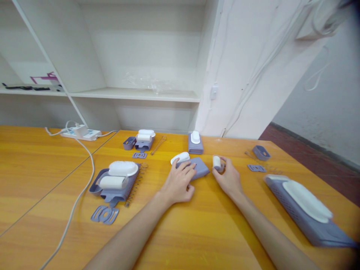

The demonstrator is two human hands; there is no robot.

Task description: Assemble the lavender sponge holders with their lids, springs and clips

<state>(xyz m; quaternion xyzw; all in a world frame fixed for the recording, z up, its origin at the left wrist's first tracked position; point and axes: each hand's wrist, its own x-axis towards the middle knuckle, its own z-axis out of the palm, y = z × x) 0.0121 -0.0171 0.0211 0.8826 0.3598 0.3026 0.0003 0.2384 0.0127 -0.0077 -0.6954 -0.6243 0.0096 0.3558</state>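
My left hand [178,182] lies over a purple-grey plastic case [198,167], its fingers bent across the top and holding it on the table. Its index fingertip is at a white oval piece [180,157] beside the case. My right hand [228,176] is closed, thumb and fingers pinching a small white roller [216,162] with a clear-looking part near the fingertips. The roller is a short way right of the case, apart from it. Another purple-grey case [195,150] with a white oval piece [195,137] on top stands just behind.
At left sits a group of grey parts [115,195], with white pieces, a spring [137,183] and flat cut-out plates [105,215]. A similar set [144,144] is farther back. A large case [303,213], a small grey box [261,152] and a plate [256,168] are right. A power strip [81,132] trails a cable.
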